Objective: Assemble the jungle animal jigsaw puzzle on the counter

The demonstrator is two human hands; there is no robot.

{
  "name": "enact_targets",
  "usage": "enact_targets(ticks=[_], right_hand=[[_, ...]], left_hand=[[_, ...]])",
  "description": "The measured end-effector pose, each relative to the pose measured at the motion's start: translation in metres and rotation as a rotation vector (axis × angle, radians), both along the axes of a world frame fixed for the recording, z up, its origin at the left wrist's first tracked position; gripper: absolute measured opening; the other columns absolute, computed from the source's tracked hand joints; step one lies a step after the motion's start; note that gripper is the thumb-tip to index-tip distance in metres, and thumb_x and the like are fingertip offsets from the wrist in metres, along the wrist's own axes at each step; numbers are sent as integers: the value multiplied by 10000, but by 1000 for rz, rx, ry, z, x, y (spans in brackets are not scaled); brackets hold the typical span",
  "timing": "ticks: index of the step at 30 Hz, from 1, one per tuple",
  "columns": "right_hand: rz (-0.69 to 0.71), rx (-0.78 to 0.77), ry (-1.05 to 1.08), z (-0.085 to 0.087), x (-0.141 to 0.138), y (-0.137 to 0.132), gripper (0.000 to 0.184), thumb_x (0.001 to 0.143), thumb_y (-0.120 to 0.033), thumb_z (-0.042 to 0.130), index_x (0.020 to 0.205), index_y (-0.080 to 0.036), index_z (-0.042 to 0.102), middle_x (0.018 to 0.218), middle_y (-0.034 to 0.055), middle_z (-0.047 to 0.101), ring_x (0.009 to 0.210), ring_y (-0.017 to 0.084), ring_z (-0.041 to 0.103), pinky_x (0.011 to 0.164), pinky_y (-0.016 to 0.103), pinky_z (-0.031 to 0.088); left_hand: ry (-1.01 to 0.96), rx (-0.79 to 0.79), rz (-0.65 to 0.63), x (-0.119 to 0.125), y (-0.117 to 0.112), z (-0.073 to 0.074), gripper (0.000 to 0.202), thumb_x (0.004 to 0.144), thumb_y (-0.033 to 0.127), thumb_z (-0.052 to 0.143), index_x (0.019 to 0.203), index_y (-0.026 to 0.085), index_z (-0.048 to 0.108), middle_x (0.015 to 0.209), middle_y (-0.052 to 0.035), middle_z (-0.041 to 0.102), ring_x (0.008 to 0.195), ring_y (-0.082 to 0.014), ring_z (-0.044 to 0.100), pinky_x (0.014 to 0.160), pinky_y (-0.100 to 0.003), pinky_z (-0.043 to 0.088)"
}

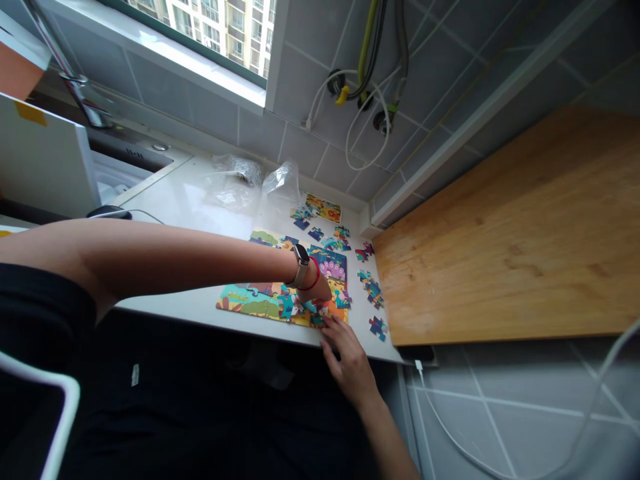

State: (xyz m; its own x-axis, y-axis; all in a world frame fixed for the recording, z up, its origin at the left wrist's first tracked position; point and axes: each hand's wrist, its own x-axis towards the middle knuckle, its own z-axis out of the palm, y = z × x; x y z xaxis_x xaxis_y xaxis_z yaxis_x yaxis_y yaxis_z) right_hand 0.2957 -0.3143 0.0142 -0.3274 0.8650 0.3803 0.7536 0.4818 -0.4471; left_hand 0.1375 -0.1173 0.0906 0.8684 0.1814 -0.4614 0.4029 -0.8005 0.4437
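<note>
A colourful jigsaw puzzle (255,308) lies partly put together near the counter's front edge. My left hand (318,291), with a watch and a red band at the wrist, reaches across from the left and bends down over the puzzle's right part. Its fingers are mostly hidden, so what they hold does not show. My right hand (350,363) rests at the puzzle's lower right edge, fingers stretched out and apart, the tips touching the pieces there. Loose jigsaw pieces (371,291) lie to the right, and several more lie behind the puzzle.
A small picture card (324,208) and crumpled clear plastic bags (283,183) lie at the back of the white counter (175,303). A wooden panel (500,247) borders the right side. At the left are a sink (117,175) and a tap (83,93). Cables hang on the tiled wall.
</note>
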Motion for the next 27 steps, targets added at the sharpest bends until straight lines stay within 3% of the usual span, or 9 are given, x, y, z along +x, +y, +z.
enact_targets(ticks=[5, 11, 17, 20, 23, 27], right_hand=[[-77, 115, 59, 2, -10, 4, 329, 993, -116, 602, 1290, -239, 676, 1263, 127, 714, 1207, 266, 673, 1014, 472, 611], [-81, 126, 37, -6, -20, 18, 411, 991, -131, 606, 1379, -261, 640, 1276, 135, 683, 1199, 279, 653, 990, 481, 611], [-123, 97, 24, -13, -14, 23, 373, 1004, -200, 629, 1372, -258, 649, 1341, 142, 671, 1254, 305, 632, 1020, 531, 600], [-122, 68, -1, -15, -7, 22, 361, 1021, -233, 622, 1381, -243, 650, 1411, 145, 654, 1361, 326, 577, 1075, 561, 574], [-111, 34, -41, -16, -1, 19, 330, 1035, -255, 606, 1356, -242, 677, 1424, 134, 662, 1394, 333, 559, 1089, 564, 571], [-123, 15, -54, -12, 0, 18, 310, 1028, -262, 619, 1325, -249, 707, 1388, 125, 683, 1354, 326, 593, 1086, 554, 578]], left_hand=[[47, 29, -13, 11, 4, -1, 438, 446, -99, 851, 737, 182, 683, 586, 35, 601, 735, -240, 606, 826, -415, 515], [33, 65, -58, 9, 2, -1, 471, 447, -62, 869, 788, 198, 675, 595, 37, 618, 641, -234, 599, 719, -392, 534], [-100, 93, -78, -1, 6, 4, 704, 456, -22, 943, 1092, 171, 711, 958, -72, 759, 859, -259, 675, 771, -326, 524], [-168, 120, -50, -16, 11, 11, 723, 546, 43, 966, 1203, 174, 695, 1152, -118, 745, 967, -263, 698, 810, -309, 532], [-311, 212, 27, -45, 10, 11, 489, 759, 151, 896, 1211, 180, 711, 1188, -115, 738, 1009, -248, 709, 840, -308, 538], [-414, 328, 130, -97, -15, -7, 286, 868, 310, 834, 1125, 205, 768, 1221, -103, 745, 1121, -286, 693, 970, -378, 538]])
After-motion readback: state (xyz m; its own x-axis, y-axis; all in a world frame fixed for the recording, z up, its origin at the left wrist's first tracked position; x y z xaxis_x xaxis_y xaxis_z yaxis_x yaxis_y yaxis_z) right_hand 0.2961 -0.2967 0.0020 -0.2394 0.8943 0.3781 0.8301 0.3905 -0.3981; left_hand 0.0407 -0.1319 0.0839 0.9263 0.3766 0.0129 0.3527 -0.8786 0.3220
